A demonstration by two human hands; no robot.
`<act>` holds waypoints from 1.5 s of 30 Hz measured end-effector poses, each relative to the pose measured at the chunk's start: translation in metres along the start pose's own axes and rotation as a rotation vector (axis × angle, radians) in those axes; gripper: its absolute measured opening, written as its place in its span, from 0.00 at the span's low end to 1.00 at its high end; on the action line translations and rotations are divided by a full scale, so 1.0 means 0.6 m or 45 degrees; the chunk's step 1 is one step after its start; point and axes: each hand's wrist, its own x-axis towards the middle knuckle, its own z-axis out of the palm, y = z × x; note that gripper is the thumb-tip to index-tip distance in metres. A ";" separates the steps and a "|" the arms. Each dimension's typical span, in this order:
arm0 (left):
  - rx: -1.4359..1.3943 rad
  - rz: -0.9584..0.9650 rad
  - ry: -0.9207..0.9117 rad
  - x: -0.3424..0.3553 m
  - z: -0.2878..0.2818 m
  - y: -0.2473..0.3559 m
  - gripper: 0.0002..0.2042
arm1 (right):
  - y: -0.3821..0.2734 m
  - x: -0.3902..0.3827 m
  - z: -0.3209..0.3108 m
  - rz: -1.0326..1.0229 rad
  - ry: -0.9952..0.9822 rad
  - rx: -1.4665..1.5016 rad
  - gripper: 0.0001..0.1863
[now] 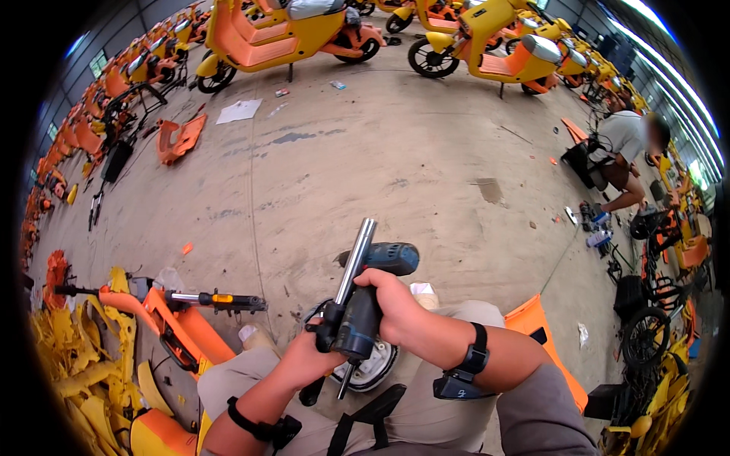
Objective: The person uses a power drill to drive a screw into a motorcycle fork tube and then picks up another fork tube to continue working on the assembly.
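Note:
My right hand (391, 304) is closed around the grip of a dark cordless driver (357, 330), whose thin bit points down toward my lap. A blue and black block (391, 258) shows beyond that hand; it looks like the driver's battery end. Pressed close beside the driver is a fork leg (356, 262) with a shiny metal tube and a black clamp-like lower part. My left hand (304, 357) is closed about that black part, its fingers partly hidden. Below both hands, between my legs, lies a round wheel-like part (376, 372) with a pale centre, largely covered.
Beside my left leg are an orange frame panel (198, 330), another fork leg (220, 300) and piled yellow panels (91, 372). An orange panel (547, 342) lies by my right knee. Yellow scooters (487, 49) stand ahead; a person (620, 144) bends over parts at right.

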 end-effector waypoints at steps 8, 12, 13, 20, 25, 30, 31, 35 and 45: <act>-0.310 -0.023 0.033 -0.019 -0.003 0.014 0.21 | 0.007 -0.014 -0.006 -0.191 -0.009 -0.245 0.14; -0.095 0.168 0.127 -0.019 -0.008 0.003 0.21 | -0.025 -0.035 -0.007 -0.232 -0.280 -0.180 0.20; -0.066 0.174 0.179 -0.018 -0.009 -0.001 0.21 | -0.031 -0.028 -0.012 -0.267 -0.374 -0.120 0.21; -0.120 0.087 0.174 -0.039 -0.012 -0.012 0.17 | -0.048 0.002 -0.012 -0.326 -0.640 0.097 0.23; -0.173 -0.036 0.187 -0.038 -0.006 0.013 0.18 | -0.061 -0.007 -0.026 -0.329 -0.516 -0.024 0.18; -0.197 0.106 0.390 -0.030 -0.015 -0.004 0.20 | -0.053 0.025 -0.044 -0.525 -0.413 -0.071 0.21; -0.173 0.137 0.404 -0.030 -0.018 -0.006 0.20 | -0.058 0.031 -0.046 -0.518 -0.374 -0.029 0.20; -0.046 0.206 0.388 -0.031 -0.017 -0.002 0.20 | -0.065 0.046 -0.039 -0.596 -0.308 0.062 0.18; 0.107 0.115 0.150 -0.011 0.019 -0.005 0.18 | -0.085 0.074 -0.029 -0.349 -0.208 0.486 0.19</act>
